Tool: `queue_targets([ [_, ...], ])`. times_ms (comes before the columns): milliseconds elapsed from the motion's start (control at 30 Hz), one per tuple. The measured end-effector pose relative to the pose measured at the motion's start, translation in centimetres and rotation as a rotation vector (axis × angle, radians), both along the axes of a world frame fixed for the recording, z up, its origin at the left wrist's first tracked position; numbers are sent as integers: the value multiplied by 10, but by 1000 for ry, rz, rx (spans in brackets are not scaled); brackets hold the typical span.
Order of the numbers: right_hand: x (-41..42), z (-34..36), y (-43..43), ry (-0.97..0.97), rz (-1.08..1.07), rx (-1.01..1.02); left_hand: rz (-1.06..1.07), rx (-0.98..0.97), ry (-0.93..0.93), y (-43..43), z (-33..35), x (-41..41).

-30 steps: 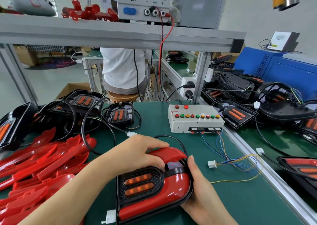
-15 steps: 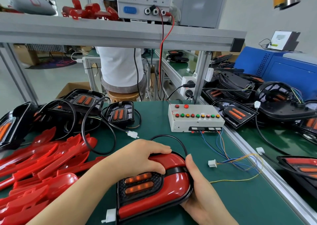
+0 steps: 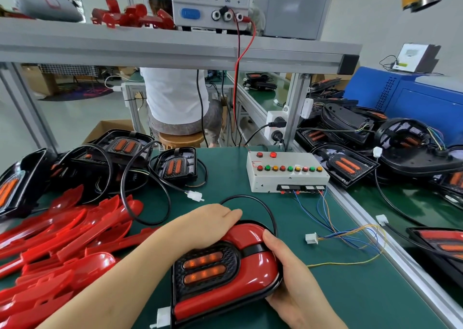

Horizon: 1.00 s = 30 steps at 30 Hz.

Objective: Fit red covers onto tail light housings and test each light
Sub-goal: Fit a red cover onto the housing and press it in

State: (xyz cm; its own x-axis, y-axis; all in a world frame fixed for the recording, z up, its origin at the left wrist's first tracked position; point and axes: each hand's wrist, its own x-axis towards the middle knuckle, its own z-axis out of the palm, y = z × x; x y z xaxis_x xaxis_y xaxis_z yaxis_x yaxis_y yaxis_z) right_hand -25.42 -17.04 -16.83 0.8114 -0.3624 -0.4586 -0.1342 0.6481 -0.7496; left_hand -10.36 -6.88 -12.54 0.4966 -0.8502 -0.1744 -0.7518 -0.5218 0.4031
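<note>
A tail light housing with two orange lenses lies on the green mat in front of me. A glossy red cover sits on it, its upper red part lying flat. My left hand presses down on that upper part with straight fingers. My right hand grips the housing's right edge, thumb on top. A white connector pokes out at the housing's near left corner. The white test box with coloured buttons stands behind.
A pile of loose red covers fills the left. Bare black housings with cables lie behind it and more lie at the right. A loose plug on coloured wires rests right of my hands. A person in white sits beyond the bench.
The upper red cover part, tilted up a second ago, has been pushed down flat onto the housing. My left hand's fingers have straightened over it.
</note>
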Motion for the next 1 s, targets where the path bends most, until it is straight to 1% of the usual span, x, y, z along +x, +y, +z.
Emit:
queue_targets([
  [200,-1,0,-2,2,30,38,-35,72,16,-8,-4,6],
  [367,-2,-1,-4,-6,53,49,63,31,-49,-10,-13,9],
  [433,-2,-2,-5,-17,61,59,33,27,-89,-10,-14,9],
  [600,1,-4,-8,-78,69,139,-11,-35,51,-5,-2,3],
  [800,3,-7,-7,-91,0,9,-23,-62,115,-4,2,3],
  [1000,3,-2,-4,-94,32,-98,-45,-64,123,-3,0,4],
])
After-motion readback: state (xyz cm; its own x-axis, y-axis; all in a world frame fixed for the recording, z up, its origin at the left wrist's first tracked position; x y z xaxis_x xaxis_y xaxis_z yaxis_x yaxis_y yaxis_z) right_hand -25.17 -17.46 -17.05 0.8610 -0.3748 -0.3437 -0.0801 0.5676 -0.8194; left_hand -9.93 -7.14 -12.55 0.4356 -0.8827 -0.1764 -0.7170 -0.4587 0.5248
